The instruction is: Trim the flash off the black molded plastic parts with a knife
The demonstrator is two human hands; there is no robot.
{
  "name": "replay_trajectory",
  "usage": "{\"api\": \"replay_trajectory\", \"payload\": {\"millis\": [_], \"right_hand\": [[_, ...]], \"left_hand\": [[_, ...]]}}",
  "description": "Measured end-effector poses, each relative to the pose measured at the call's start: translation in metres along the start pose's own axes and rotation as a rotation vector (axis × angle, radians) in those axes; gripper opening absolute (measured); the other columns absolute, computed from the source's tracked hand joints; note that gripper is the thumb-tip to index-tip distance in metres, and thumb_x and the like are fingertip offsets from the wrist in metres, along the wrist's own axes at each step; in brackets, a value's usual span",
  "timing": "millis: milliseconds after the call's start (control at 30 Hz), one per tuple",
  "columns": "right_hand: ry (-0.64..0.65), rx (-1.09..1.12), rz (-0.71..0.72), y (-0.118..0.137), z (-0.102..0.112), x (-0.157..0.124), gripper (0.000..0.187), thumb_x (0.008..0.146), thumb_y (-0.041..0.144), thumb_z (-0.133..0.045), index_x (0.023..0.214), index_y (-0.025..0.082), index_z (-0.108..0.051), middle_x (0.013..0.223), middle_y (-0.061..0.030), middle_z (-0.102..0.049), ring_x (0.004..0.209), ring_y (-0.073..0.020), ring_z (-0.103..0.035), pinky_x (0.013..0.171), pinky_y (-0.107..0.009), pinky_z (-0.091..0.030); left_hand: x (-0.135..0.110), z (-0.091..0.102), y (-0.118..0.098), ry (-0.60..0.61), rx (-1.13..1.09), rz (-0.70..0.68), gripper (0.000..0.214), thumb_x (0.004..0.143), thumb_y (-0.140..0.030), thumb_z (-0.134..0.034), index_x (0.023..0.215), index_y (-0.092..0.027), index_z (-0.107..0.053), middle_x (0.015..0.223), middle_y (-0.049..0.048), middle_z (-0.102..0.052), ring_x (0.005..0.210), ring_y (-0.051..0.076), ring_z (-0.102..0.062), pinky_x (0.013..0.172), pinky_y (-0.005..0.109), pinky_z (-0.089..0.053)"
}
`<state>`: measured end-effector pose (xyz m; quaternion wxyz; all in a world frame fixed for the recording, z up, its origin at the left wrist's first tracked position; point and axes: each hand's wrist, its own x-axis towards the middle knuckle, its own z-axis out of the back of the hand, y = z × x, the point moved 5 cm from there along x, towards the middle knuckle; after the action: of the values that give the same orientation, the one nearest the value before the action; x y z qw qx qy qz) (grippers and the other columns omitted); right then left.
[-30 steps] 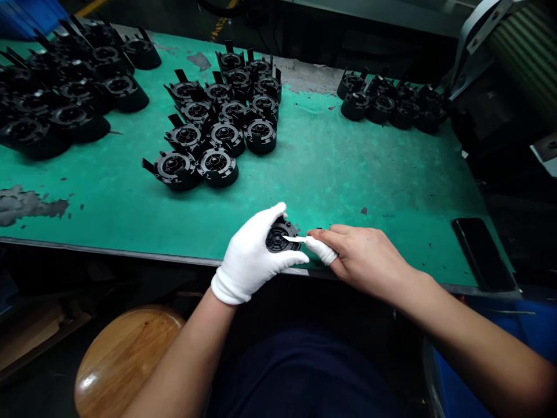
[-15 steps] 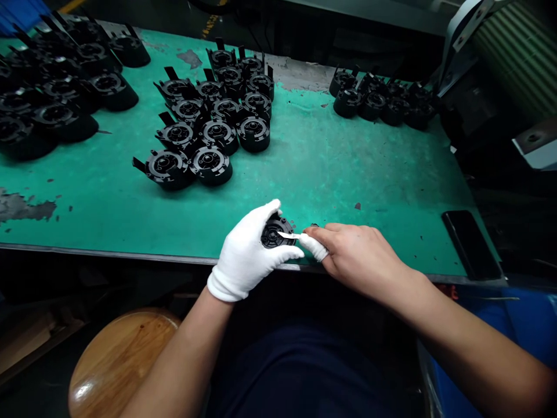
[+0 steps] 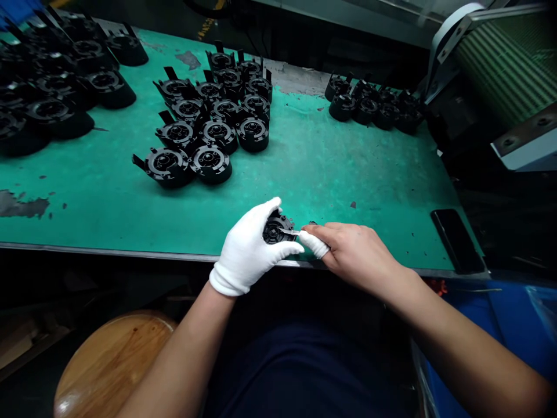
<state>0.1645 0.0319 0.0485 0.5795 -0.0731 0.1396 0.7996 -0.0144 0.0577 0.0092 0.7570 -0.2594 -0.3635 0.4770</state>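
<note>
My left hand [image 3: 248, 247], in a white glove, is closed around a round black plastic part [image 3: 274, 231] at the table's front edge. The ringed face of the part is turned up toward me. My right hand [image 3: 352, 244] is bare except for a white cover on the thumb. It grips a scalpel [image 3: 288, 231], whose pale blade lies over the part's face and points left. The scalpel's handle is mostly hidden by my fingers. Whether the blade touches the plastic, I cannot tell.
Similar black parts stand in groups on the green table [image 3: 304, 157]: a middle cluster [image 3: 213, 162], a left cluster [image 3: 104, 87] and a back-right cluster [image 3: 343, 105]. A black phone [image 3: 456, 241] lies at the right edge. Below are a wooden stool [image 3: 113, 360] and a blue container [image 3: 487, 313].
The scalpel blade has turned and now shows a thinner, darker face over the black part. Both hands keep their grip in nearly the same place. The camera view has shifted slightly.
</note>
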Motion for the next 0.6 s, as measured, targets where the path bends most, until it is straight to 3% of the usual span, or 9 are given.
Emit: {"api": "replay_trajectory", "payload": {"millis": [200,467,600], "right_hand": [[0.033,0.01,0.06,-0.003,0.003,0.007,0.036,0.101,0.037,-0.041,0.129,0.037,-0.064,0.11,-0.0009,-0.076,0.095,-0.023,-0.07,0.063,-0.029,-0.038],[0.043,-0.021,-0.019,0.005,0.008,0.004,0.035,0.095,0.025,-0.047,0.123,0.037,-0.065,0.103,-0.0007,-0.077,0.085,-0.023,-0.071,0.055,-0.029,-0.03],[0.064,-0.048,-0.069,0.008,0.008,0.002,0.033,0.098,0.031,-0.044,0.122,0.035,-0.066,0.101,-0.0037,-0.077,0.084,-0.0246,-0.071,0.054,-0.029,-0.03]], "left_hand": [[0.0,0.0,0.001,-0.004,-0.011,0.0,0.091,0.068,-0.062,-0.081,0.141,-0.018,-0.049,0.131,0.0135,-0.064,0.121,0.029,-0.063,0.109,0.044,-0.049],[-0.001,0.0,0.0,-0.012,0.023,-0.005,0.089,0.07,-0.06,-0.081,0.141,-0.018,-0.048,0.132,0.013,-0.064,0.121,0.029,-0.063,0.109,0.045,-0.049],[-0.001,-0.001,0.001,-0.02,0.025,-0.007,0.09,0.069,-0.062,-0.079,0.141,-0.018,-0.048,0.131,0.0131,-0.065,0.121,0.029,-0.063,0.108,0.045,-0.049]]}}
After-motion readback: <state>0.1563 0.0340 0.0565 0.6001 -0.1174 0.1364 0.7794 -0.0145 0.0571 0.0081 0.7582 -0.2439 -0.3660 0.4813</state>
